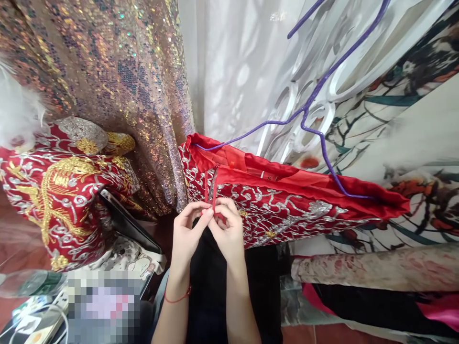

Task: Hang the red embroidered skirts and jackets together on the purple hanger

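Note:
A red skirt-like garment (287, 210) with silver and gold embroidery hangs before me, its red satin lining showing along the open top edge. A purple wire hanger (311, 100) reaches down into that top edge at both ends. At the left part of the garment, thin red ribbon (214, 191) runs down beside what looks like a zip. My left hand (190, 227) and my right hand (228, 231) meet here, fingertips pinched together on the ribbon. The ribbon's lower end is hidden between the fingers.
Left stands another red embroidered garment (68, 191), a dark flat panel (131, 222) leaning by it. Behind hangs a sequinned curtain (143, 95). White ring-patterned lattice (319, 114) rises at the back right. Fabric rolls (376, 267) lie at right, a plastic bottle (32, 283) and cables lower left.

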Available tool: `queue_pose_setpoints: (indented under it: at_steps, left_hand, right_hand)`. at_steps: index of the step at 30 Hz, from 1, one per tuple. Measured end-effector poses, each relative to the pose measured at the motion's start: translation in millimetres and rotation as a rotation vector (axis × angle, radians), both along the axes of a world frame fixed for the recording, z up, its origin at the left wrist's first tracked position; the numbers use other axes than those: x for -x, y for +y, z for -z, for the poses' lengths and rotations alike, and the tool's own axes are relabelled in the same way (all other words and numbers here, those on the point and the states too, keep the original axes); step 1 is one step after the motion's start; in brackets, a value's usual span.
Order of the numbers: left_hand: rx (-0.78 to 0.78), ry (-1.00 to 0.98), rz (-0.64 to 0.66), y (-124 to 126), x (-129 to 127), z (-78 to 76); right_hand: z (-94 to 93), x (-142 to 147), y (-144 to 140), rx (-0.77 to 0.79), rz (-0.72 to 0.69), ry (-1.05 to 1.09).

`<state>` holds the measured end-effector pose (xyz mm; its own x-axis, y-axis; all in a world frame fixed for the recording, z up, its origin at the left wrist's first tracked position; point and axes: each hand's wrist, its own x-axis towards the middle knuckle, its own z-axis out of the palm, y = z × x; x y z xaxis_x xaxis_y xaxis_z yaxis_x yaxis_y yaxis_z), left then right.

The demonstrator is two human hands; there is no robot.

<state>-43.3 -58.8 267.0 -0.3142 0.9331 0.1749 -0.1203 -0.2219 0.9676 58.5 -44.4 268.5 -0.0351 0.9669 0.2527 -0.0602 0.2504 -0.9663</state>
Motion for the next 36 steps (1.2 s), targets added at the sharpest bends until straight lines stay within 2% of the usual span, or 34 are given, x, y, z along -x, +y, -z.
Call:
queue_pose_setpoints:
  at_steps: [6,11,14,17,20,22,26,29,32,34,36]
  left_hand:
    - [0.024,-0.029,0.015,-6,12,-0.2]
    - [-0.001,0.067,-0.064,-19,24,-0.1]
    - [0.035,0.15,-0.136,-25,28,0.1]
    - [0.055,0.117,-0.046,-26,34,1.7]
    - [0.003,-0.038,0.114,-22,39,8.1]
    - [-0.05,-0.249,0.142,-18,43,14.6]
    - [-0.071,-0.808,0.033,-5,51,28.0]
    - [-0.021,-0.955,-0.037,5,60,40.9]
    - [0.027,-0.883,-0.112,13,69,59.4]
    - [0.131,-0.671,-0.194,15,70,70.4]
    - [0.154,-0.363,-0.399,14,64,74.4]
  right_hand:
    - [0.7,-7,-2,-0.051,-0.001,-0.092]
    - [-5.3,-3,-6,-0.093,-0.107,-0.135]
    - [-5.4,1,-8,-0.093,-0.08,-0.15]
    - [-2.7,1,-8,-0.094,-0.039,-0.152]
    - [-0.7,-2,-6,-0.106,-0.028,-0.159]
    - [-0.2,-4,-5,-0.103,-0.022,-0.165]
    - [1.4,-4,-3,-0.105,-0.017,-0.162]
    - [2.6,-2,-3,-0.12,0.001,-0.181]
    - [3.8,-3,-2,-0.124,0.049,-0.185]
    - [5.1,-6,-1,-0.121,0.069,-0.179]
    - [7.1,-9,0,-0.109,0.072,-0.171]
